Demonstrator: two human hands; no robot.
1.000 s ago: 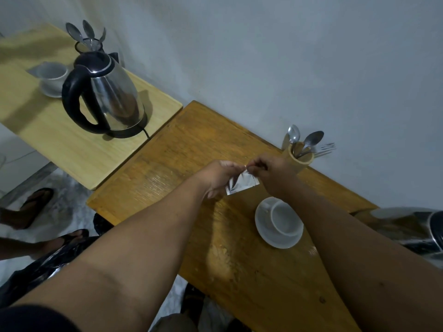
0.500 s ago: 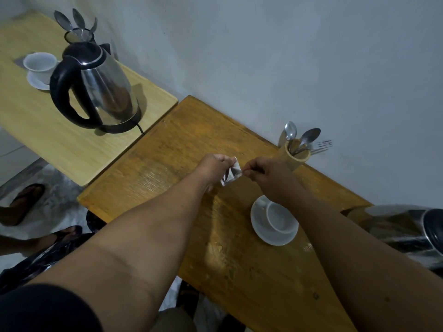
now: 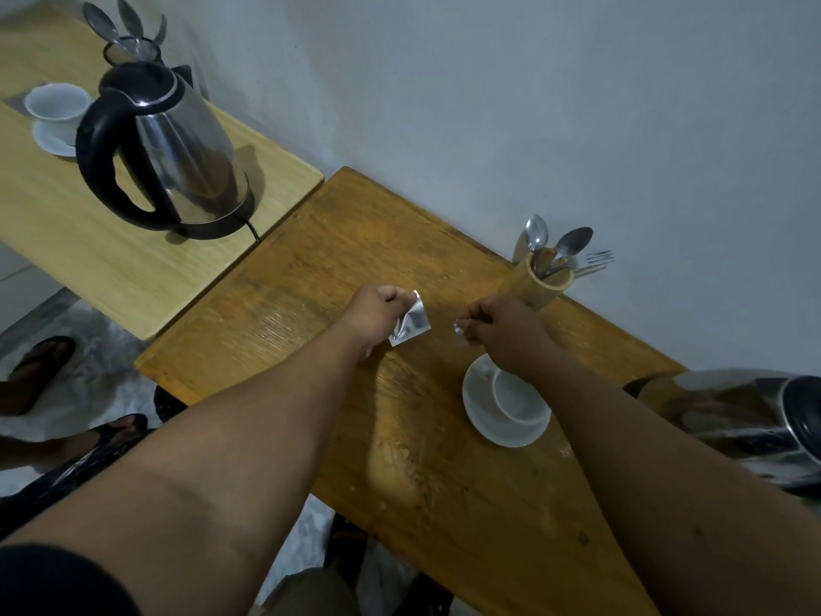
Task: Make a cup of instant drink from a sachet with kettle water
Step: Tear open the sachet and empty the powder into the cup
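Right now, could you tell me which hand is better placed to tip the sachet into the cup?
Left. The left hand already pinches the opened sachet, a short way from the cup. The right hand holds only the torn-off strip and hovers above the saucer.

The silver foil sachet (image 3: pixel 411 322) glints pale grey in the left hand (image 3: pixel 375 311); a tiny silver torn strip (image 3: pixel 459 327) shows at the right hand (image 3: pixel 502 326). At 5 o'clock from the sachet, the cup (image 3: pixel 515 395) and saucer (image 3: pixel 484 420) are plain white. The table (image 3: pixel 320 260) is orange-brown wood with dark grain streaks. At 2 o'clock, a tan bamboo holder (image 3: pixel 540 284) carries silver spoons (image 3: pixel 573 242). At 10 o'clock, a mirror-steel kettle (image 3: pixel 177 157) has a black handle, lid and base, on a pale yellow wood table (image 3: pixel 111 264) with a second white cup (image 3: pixel 57 108). The wall (image 3: pixel 488 82) is flat grey-white.
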